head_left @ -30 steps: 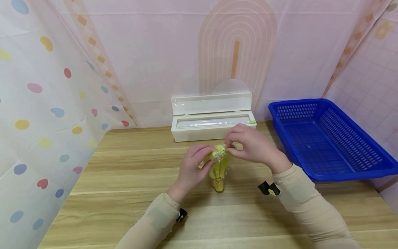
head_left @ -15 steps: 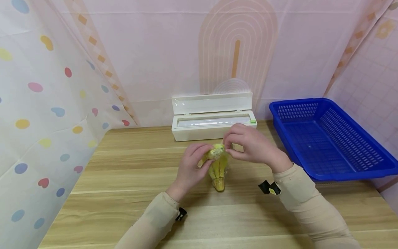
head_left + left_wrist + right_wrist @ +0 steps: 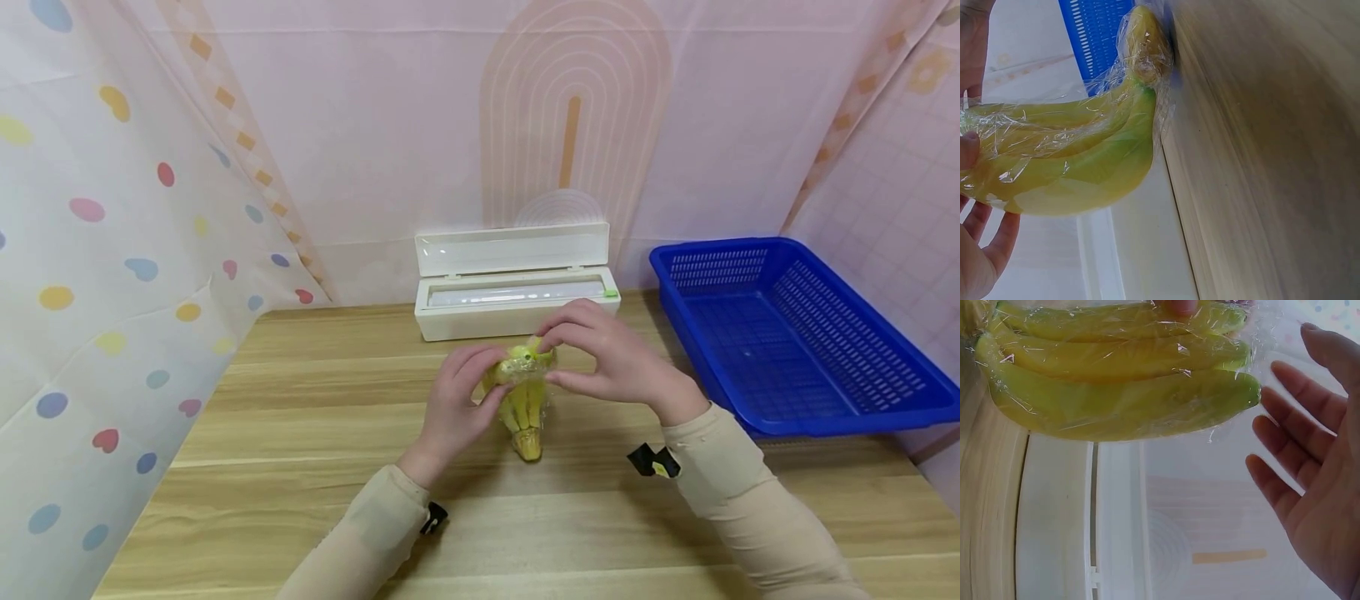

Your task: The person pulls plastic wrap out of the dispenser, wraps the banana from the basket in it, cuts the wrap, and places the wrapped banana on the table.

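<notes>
A bunch of yellow bananas (image 3: 528,403) wrapped in clear cling film (image 3: 1054,134) stands stem-down on the wooden table, tips upward. My left hand (image 3: 456,410) grips it near the tips from the left, thumb on the near side and fingers behind. Beside the tips on the right is my right hand (image 3: 611,357), thumb and fingers spread apart. In the right wrist view, its fingers (image 3: 1300,434) reach close to the green banana tips; whether they touch the film I cannot tell. The film looks crumpled around the stem (image 3: 1147,47).
Behind the bananas, a white cling film dispenser (image 3: 510,321) stands with its lid raised, a green slider (image 3: 610,293) at its right end. A blue plastic basket (image 3: 780,333) sits on the right. Patterned cloth walls border the wooden table (image 3: 315,400).
My right hand's thumb and fingers have parted from their pinch at the film near the tips. My left hand has shifted slightly left, keeping its grip on the bananas.
</notes>
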Demonstrator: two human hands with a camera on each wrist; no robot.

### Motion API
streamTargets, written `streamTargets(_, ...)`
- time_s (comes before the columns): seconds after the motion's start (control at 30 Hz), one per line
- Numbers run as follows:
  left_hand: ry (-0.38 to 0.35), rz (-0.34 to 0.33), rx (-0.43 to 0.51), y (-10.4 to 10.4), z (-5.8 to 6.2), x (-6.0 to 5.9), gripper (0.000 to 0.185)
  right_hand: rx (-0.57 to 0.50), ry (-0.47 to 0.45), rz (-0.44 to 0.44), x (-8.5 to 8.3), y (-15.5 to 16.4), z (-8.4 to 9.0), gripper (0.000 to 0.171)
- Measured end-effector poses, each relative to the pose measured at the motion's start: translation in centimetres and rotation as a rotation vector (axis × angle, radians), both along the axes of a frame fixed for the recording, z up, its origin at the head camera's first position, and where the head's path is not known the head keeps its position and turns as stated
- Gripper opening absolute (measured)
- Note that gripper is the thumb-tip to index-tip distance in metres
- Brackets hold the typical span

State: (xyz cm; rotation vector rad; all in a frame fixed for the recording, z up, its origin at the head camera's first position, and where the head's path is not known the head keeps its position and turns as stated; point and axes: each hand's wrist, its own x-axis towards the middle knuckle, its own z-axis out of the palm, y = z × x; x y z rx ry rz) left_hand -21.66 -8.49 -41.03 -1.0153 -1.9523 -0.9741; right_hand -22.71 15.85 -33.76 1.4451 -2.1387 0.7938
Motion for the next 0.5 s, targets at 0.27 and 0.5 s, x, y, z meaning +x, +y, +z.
streamTargets(0.27, 0.015, -0.005, -0.008, 0.0, 0.0, 0.0, 0.041, 0.056, -0.060, -0.054, 0.0, -0.5, -0.3, 0.024)
streamTargets(0.5, 0.028, -0.026, -0.002, 0.2, 0.2, 0.1, 0.042, 0.017, -0.111, -0.030, 0.2, -1.1, -0.3, 0.020)
